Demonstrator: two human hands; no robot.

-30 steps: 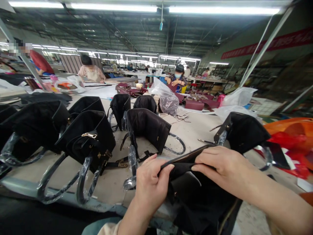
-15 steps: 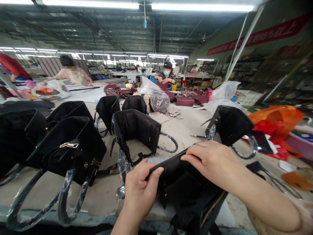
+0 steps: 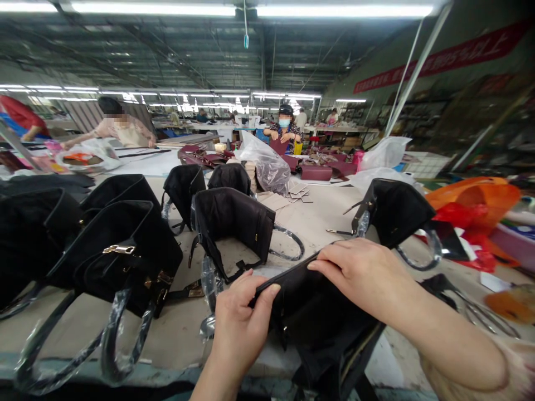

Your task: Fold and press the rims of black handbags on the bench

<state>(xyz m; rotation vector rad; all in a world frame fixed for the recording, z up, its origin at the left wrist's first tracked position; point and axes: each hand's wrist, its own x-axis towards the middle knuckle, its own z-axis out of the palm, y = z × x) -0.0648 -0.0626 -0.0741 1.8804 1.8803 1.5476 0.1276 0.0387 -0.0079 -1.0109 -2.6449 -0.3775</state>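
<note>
Between my hands is a black handbag [image 3: 321, 317], its top edge running up to the right and its dark lining facing me. My left hand [image 3: 242, 312] pinches the near left end of that edge between thumb and fingers. Farther along the same edge, my right hand [image 3: 355, 267] grips it with thumb and fingers closed. The bag's lower part hangs toward the table's front edge, and a zipper shows low on its right. Just beyond my hands stands another black handbag [image 3: 234, 223], with its handle in clear wrap.
More black handbags [image 3: 125, 250] crowd the left of the table [image 3: 309, 223]; one more black handbag [image 3: 397, 214] stands at right. An orange bag [image 3: 472, 195] lies far right beside scissors [image 3: 480, 306]. Clear plastic [image 3: 267, 161] and maroon pieces lie farther back, where co-workers stand.
My hands keep their hold on the bag's edge with barely any movement. The bag's lower right part has shifted slightly left. At far left, a co-worker in red has moved a little.
</note>
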